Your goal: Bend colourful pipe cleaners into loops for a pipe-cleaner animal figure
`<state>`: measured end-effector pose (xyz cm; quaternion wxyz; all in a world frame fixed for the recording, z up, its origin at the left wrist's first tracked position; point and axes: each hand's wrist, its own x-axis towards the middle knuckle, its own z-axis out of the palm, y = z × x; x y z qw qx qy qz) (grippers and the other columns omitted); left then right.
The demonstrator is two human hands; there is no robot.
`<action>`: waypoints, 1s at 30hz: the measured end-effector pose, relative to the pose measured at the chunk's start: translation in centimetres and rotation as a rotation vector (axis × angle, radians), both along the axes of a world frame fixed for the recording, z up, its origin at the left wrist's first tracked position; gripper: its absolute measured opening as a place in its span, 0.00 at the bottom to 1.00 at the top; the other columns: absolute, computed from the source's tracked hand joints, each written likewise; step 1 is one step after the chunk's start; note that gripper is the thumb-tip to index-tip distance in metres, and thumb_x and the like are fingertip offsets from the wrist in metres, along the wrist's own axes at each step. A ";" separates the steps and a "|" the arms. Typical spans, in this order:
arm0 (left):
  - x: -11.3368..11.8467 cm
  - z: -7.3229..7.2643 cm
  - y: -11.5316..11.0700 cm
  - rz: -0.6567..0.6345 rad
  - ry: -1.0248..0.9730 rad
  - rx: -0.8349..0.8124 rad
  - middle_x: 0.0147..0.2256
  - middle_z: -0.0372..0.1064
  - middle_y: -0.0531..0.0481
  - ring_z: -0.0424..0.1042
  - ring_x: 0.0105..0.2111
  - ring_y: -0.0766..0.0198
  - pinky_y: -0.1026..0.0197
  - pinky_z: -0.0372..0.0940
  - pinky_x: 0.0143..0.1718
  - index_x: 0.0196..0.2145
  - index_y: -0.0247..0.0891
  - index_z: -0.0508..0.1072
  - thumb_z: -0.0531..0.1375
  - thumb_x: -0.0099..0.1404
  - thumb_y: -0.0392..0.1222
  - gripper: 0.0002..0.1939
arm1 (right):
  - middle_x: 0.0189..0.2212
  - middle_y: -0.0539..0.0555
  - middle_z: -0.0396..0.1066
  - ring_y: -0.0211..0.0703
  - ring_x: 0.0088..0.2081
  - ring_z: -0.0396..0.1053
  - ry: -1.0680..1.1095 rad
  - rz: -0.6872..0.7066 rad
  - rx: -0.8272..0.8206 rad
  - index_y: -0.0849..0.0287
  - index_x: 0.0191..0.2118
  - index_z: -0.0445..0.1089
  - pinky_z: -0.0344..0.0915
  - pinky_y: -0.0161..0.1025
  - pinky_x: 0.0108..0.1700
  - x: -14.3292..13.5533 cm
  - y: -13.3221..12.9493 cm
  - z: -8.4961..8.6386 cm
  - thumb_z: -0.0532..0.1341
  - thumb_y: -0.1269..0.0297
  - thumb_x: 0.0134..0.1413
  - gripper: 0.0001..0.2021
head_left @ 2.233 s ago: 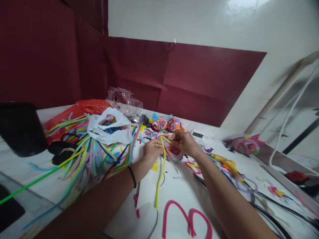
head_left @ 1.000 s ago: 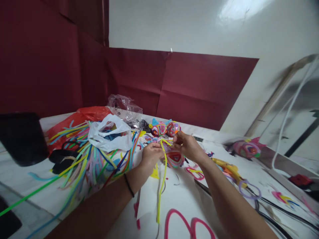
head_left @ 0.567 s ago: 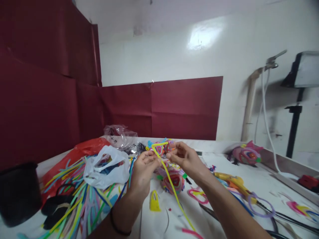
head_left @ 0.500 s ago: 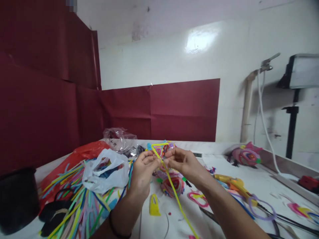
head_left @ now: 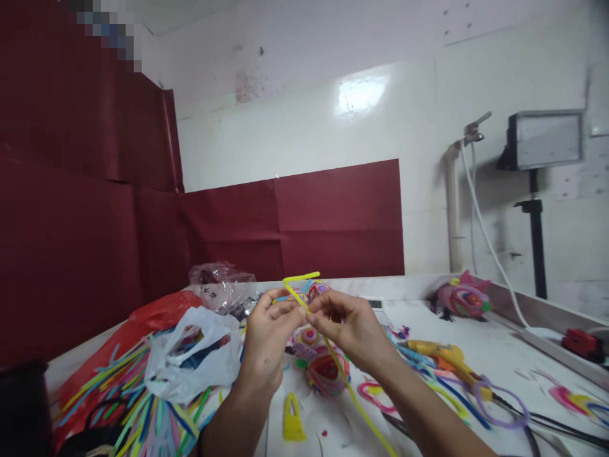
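Both hands meet over the middle of the table, pinching one yellow pipe cleaner [head_left: 352, 395]. Its upper end is bent into a sharp corner above the fingers, and its long tail slants down to the lower right. My left hand [head_left: 273, 336] grips it between thumb and fingers. Just beside, my right hand [head_left: 349, 324] pinches it with thumb and forefinger. Behind and below the hands lies a colourful coiled pipe-cleaner figure [head_left: 327, 373], partly hidden. A small yellow looped piece [head_left: 293, 419] rests on the table below my left hand.
Many loose pipe cleaners [head_left: 157, 416] and a white plastic bag [head_left: 193, 362] lie at left, with a red bag [head_left: 164, 309] behind. To the right are a yellow glue gun [head_left: 440, 355], a purple ring [head_left: 502, 403] and a pink fish-like figure [head_left: 464, 297]. A lamp [head_left: 547, 139] stands back right.
The bent end of the yellow pipe cleaner has opened from a near-closed triangle into a wider hook. Both hands stay pinched on it. The camera view has shifted slightly.
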<state>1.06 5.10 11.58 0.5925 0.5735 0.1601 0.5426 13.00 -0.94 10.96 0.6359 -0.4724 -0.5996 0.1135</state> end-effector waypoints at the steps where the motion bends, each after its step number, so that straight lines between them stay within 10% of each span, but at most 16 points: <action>1: -0.1 0.1 0.0 -0.010 0.001 -0.001 0.25 0.71 0.53 0.70 0.25 0.68 0.65 0.65 0.31 0.39 0.35 0.64 0.66 0.47 0.34 0.22 | 0.23 0.50 0.69 0.36 0.26 0.64 -0.013 -0.020 0.016 0.61 0.30 0.71 0.61 0.34 0.29 -0.1 0.0 0.0 0.62 0.65 0.45 0.05; 20: -0.4 0.4 0.6 -0.024 0.013 0.016 0.20 0.71 0.53 0.71 0.21 0.68 0.67 0.67 0.26 0.29 0.35 0.67 0.67 0.47 0.39 0.14 | 0.24 0.51 0.73 0.38 0.27 0.68 -0.225 -0.140 0.197 0.58 0.28 0.74 0.63 0.33 0.29 -0.3 -0.5 0.2 0.61 0.72 0.47 0.05; 30: -1.1 0.8 -0.1 -0.076 0.197 0.023 0.15 0.67 0.56 0.69 0.16 0.66 0.66 0.65 0.20 0.26 0.36 0.67 0.66 0.43 0.36 0.12 | 0.25 0.51 0.68 0.38 0.29 0.63 -0.773 -0.023 0.185 0.59 0.31 0.71 0.59 0.37 0.35 1.6 -2.2 1.4 0.55 0.71 0.57 0.07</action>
